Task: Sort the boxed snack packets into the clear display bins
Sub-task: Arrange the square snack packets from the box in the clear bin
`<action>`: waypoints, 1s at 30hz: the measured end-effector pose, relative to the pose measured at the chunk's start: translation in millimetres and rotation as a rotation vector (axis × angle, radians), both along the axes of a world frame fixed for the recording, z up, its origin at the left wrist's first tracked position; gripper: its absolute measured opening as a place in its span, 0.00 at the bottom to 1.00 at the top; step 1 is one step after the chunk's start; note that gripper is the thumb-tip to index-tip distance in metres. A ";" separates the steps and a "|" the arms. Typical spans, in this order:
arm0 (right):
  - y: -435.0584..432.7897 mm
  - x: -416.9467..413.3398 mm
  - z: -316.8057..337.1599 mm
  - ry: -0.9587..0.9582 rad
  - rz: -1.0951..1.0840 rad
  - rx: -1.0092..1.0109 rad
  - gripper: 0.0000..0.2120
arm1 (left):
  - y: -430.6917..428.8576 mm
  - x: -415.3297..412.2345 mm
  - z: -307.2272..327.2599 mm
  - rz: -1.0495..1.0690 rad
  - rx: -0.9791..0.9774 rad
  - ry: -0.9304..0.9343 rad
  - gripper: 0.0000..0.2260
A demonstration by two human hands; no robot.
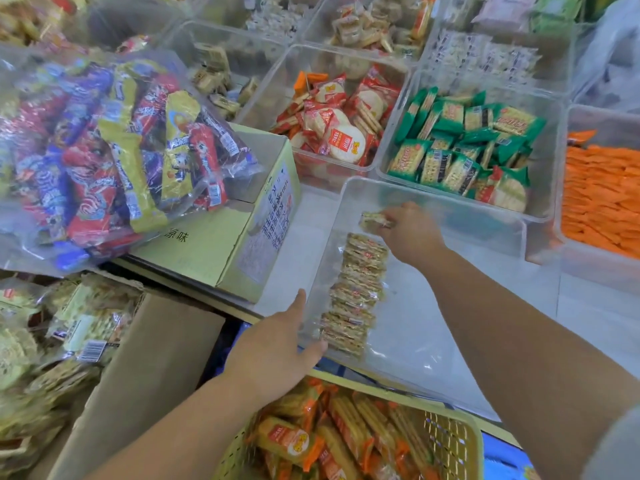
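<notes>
Right hand reaches into the clear bin and pinches a cracker packet in its fingertips, just beyond the far end of a row of matching packets lined up along the bin's left wall. Left hand lies with straight fingers against the bin's near-left corner, holding nothing and apparently bracing the bin. The step in hand looks like placing: the packet is low over the bin floor, at the head of the row, though blur hides whether it touches the floor. Most of the bin floor to the right is bare, so the sorting seems at an early stage. More packets of the same kind sit in the open cardboard box at the lower left. The next move calls for letting the packet go so it lines up with the row, then drawing the arm back over the bin's wall toward the box for another.
</notes>
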State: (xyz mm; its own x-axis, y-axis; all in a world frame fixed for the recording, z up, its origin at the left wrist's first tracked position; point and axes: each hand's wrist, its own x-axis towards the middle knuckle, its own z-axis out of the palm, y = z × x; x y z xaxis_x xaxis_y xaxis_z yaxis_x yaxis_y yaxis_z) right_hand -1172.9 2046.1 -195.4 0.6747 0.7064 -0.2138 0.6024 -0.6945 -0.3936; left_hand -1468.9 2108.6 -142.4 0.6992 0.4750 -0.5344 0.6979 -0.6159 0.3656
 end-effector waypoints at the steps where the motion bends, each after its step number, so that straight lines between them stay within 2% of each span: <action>1: 5.0 -0.2 -7.9 0.058 0.029 -0.040 0.12 | 0.2 -0.1 1.4 -0.010 -0.002 0.003 0.42; 4: 13.7 -1.6 -21.8 0.219 0.124 -0.121 0.16 | 1.4 1.9 4.3 -0.056 0.014 0.023 0.41; 7: 16.3 4.1 -20.9 0.285 0.140 -0.119 0.18 | 1.3 4.7 5.9 -0.088 0.046 0.035 0.41; 12: 12.9 1.2 -20.5 0.301 0.191 -0.175 0.19 | 0.5 5.1 6.0 -0.086 0.057 0.024 0.40; 16: 8.0 -12.3 -27.1 0.326 0.147 -0.154 0.24 | 0.8 2.9 2.3 -0.074 0.044 0.009 0.39; 20: 7.4 -21.3 -30.2 0.391 0.084 -0.116 0.22 | 0.9 2.2 -1.1 -0.083 0.048 0.017 0.39; 25: 9.4 -23.4 -10.0 0.353 0.063 -0.240 0.31 | 0.6 1.0 5.2 -0.089 0.050 0.011 0.40; 30: 2.9 -52.9 18.7 0.372 -0.093 -0.007 0.32 | -4.3 -37.6 35.0 -0.055 -0.080 -0.179 0.36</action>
